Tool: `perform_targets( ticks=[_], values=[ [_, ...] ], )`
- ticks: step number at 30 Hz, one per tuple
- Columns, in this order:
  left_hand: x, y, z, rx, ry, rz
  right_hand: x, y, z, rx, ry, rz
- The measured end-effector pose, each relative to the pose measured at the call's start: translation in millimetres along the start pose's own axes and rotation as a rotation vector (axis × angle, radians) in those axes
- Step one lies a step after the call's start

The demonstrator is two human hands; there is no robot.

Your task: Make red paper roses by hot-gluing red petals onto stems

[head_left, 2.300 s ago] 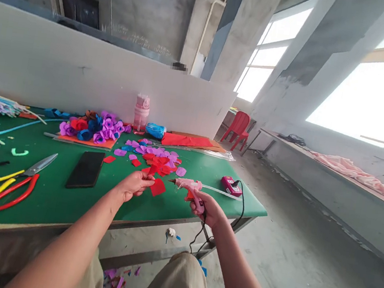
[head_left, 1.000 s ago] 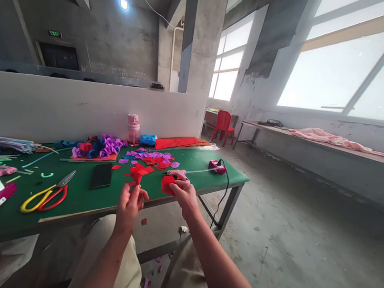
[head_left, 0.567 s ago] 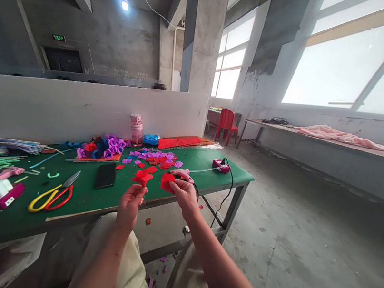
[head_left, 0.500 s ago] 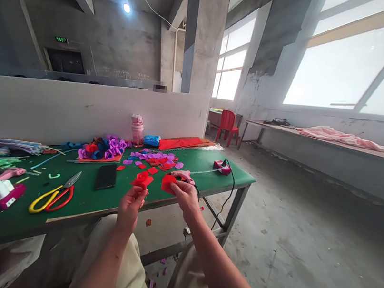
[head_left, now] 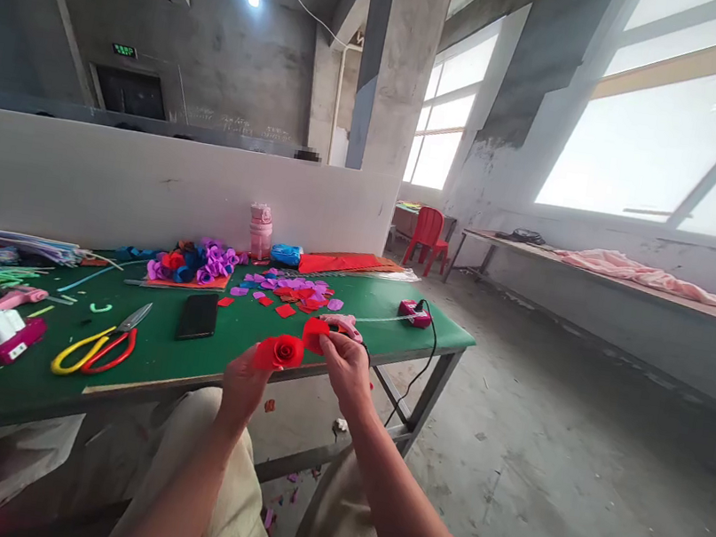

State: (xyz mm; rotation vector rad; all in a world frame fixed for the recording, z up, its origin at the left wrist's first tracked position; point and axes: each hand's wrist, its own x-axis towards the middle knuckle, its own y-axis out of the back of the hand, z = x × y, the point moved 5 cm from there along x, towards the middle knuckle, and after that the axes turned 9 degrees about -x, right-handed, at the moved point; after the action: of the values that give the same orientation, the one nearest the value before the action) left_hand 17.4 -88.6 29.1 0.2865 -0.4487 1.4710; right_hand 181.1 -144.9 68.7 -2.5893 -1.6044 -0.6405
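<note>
Just above my left hand (head_left: pixel 244 388) sits the red flower (head_left: pixel 282 353), its coiled centre tilted up towards me. The left hand is closed around the flower's base, from below and to the left; the base itself is hidden. This grip appears chosen to leave the outer layers uncrushed and the side facing my right hand (head_left: pixel 346 370) accessible. The right hand pinches one red petal (head_left: pixel 315 335) between thumb and fingers, by its near right edge, presumably to keep most of its surface free. Petal and flower are side by side; contact cannot be confirmed.

Directly beyond the right hand, the glue gun (head_left: pixel 347 326) lies on the desk (head_left: pixel 387 298), partly hidden, likely parked there for a short reach. Beyond both hands, loose petals (head_left: pixel 301 288) are spread out, probably so that single pieces lift easily. Further off, ahead and left of the left hand, is the flower pile (head_left: pixel 201 261). Nearer on that side lie the phone (head_left: pixel 198 317) and, further left, the scissors (head_left: pixel 99 345), apparently set aside to keep the working area free.
</note>
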Motion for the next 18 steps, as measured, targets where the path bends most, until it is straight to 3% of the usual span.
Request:
perform_targets(
  ticks=[5,8,11,18],
  values=[
    [-5.0,-5.3,9.4,0.184,-0.142,-0.122,1.1,4.9,6.2,0.098,-0.002,-0.027],
    [-8.6,-8.4,7.7,0.168,-0.139,-0.184,0.8,11.3,8.9,0.103,-0.038,-0.01],
    [-8.1,-11.5,0.1,0.073,0.003,-0.192,-0.2,13.6,9.5,0.155,-0.074,-0.001],
    [-6.7,-22.9,-6.1,-0.5,0.368,-0.322,-4.6,-0.7,9.4,0.169,-0.162,-0.051]
  ],
)
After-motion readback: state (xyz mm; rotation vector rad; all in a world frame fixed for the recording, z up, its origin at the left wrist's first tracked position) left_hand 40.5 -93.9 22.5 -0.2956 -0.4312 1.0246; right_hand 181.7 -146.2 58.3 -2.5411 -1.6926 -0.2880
